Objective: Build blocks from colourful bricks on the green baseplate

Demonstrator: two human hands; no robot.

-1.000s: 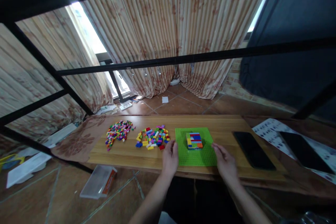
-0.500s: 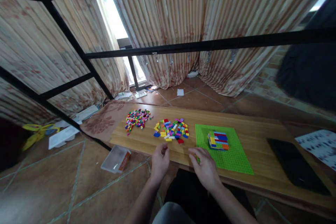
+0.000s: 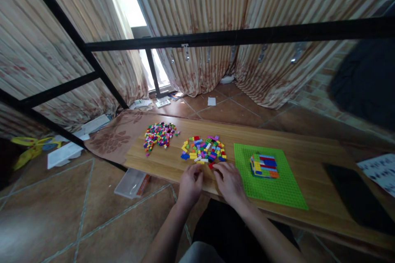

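My left hand (image 3: 190,181) hovers low over the front edge of the wooden board, its fingers curled and thumb drawn in to them. Anything between those fingers is too small or hidden to make out. My right hand (image 3: 230,180) reaches down with bent fingers, thumb and fingertips closed at a red toy brick (image 3: 211,165), partly covering it. Just beyond both hands lies a loose pile of coloured bricks (image 3: 202,151). To the right, a green baseplate (image 3: 286,191) carries a block built of many-coloured bricks (image 3: 264,167).
A heap of smaller bricks (image 3: 157,134) lies at the board's left. At the right are a dark flat tablet-like slab (image 3: 354,195) and a printed sheet (image 3: 381,172). A clear plastic box (image 3: 131,183) sits below the board's left front. Black metal bars (image 3: 216,40) cross in front.
My right hand has moved forward and left, from beside the baseplate to the red brick at the pile's near edge. My left hand has shifted slightly right. The camera view has tilted down a little.
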